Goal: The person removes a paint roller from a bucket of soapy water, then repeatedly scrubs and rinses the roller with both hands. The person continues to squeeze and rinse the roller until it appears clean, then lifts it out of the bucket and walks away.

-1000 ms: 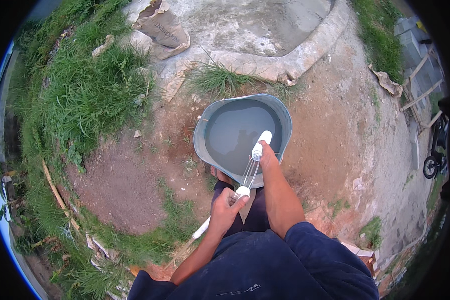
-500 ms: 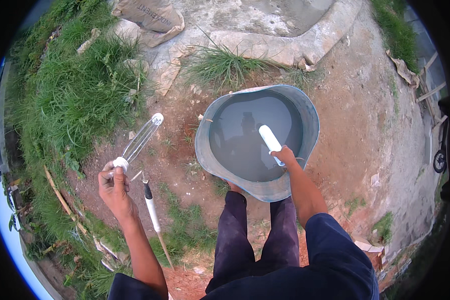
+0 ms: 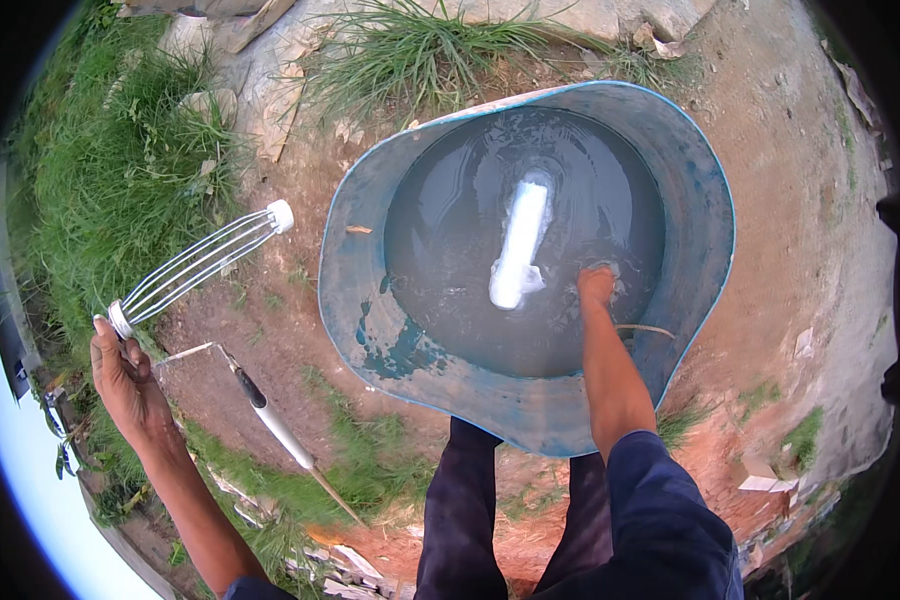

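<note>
My left hand grips the end of a paint roller frame with a bare wire cage and white end caps. Its bent metal rod leads to a black-and-white handle on a thin wooden pole. A white paint roller cover lies at the surface of grey, cloudy water in a large blue tub. My right hand reaches into that water, apart from the cover and to its right. The water hides the fingers, so whether they hold anything cannot be made out.
Tall grass grows along the left, and another tuft stands behind the tub. Bare reddish soil surrounds the tub. My legs stand close against its near side. A pale flat scrap lies at the lower right.
The roller cover has left my right hand and now lies in the water, which ripples. My right hand has dipped in. My left hand has moved left with the frame. The tub looks larger.
</note>
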`<state>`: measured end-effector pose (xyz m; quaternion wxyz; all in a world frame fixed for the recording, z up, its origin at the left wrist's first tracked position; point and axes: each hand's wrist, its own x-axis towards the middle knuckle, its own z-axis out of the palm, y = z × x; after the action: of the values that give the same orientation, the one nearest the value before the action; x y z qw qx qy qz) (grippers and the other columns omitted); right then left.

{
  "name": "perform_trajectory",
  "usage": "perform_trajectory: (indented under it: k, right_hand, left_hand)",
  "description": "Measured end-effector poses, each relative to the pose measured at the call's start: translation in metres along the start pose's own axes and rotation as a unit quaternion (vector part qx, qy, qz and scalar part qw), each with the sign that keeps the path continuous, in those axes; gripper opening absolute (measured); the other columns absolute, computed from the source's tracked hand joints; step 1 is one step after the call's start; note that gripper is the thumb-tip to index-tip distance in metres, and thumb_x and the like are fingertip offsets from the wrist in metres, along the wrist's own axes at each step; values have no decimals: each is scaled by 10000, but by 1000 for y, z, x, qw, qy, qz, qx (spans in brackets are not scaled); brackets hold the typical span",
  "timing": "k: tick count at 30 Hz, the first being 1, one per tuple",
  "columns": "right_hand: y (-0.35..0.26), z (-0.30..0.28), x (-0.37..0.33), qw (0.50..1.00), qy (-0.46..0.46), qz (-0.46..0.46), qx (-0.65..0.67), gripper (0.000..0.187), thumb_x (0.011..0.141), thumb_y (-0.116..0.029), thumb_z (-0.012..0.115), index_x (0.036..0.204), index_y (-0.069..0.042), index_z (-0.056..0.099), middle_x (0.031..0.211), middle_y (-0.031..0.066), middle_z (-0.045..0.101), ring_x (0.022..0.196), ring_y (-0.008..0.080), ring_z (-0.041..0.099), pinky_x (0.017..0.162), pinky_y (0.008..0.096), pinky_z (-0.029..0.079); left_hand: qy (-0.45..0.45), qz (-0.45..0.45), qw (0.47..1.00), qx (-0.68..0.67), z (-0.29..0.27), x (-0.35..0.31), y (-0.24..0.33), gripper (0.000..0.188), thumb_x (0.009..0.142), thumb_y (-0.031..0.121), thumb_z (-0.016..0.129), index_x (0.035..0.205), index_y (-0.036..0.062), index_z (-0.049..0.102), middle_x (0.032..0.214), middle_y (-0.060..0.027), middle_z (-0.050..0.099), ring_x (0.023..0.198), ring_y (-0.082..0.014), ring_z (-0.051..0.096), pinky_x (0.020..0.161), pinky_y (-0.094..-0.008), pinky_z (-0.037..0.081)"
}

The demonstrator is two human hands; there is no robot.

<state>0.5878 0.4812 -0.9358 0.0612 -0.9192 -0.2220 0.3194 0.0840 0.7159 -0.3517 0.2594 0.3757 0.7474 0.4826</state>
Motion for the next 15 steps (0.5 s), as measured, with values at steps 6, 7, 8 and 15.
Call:
perform_trajectory:
  k: [6, 7, 8, 15]
  right_hand:
    - [36, 89, 39, 963, -266, -46, -21, 479, 1020, -303, 454, 1367, 9, 563, 1270, 266, 621, 1177, 358, 622, 986, 466, 512]
    - [14, 79, 31, 899, -310, -138, -276, 550, 962, -292, 555, 1407, 30, 532, 1397, 337, 541, 1278, 423, 573, 997, 473, 517]
    - [-9, 58, 13, 926, -266, -157, -217, 566, 943, -276, 587, 1420, 25, 526, 1425, 333, 517, 1296, 414, 561, 1007, 471, 514]
    - [-210, -168, -198, 770, -443, -104, 448, 729, 926, -385, 749, 1498, -42, 454, 1373, 165, 569, 1235, 284, 588, 910, 426, 593]
  left_hand:
    - [1, -51, 999, 3, 25, -13, -23, 230, 1011, 339, 688, 931, 138, 609, 781, 59, 584, 632, -21, 494, 503, -193, 332]
    - [-14, -64, 998, -2, 28, -20, -26, 228, 1002, 337, 701, 926, 144, 607, 793, 61, 591, 621, -25, 495, 506, -199, 340]
    - [-9, -104, 994, -28, 33, -24, -28, 215, 997, 331, 709, 951, 141, 620, 799, 56, 603, 598, -32, 494, 507, -193, 339]
    - [-79, -228, 968, -69, 64, -59, -42, 247, 962, 341, 752, 910, 122, 649, 779, 39, 628, 564, -35, 487, 494, -184, 328]
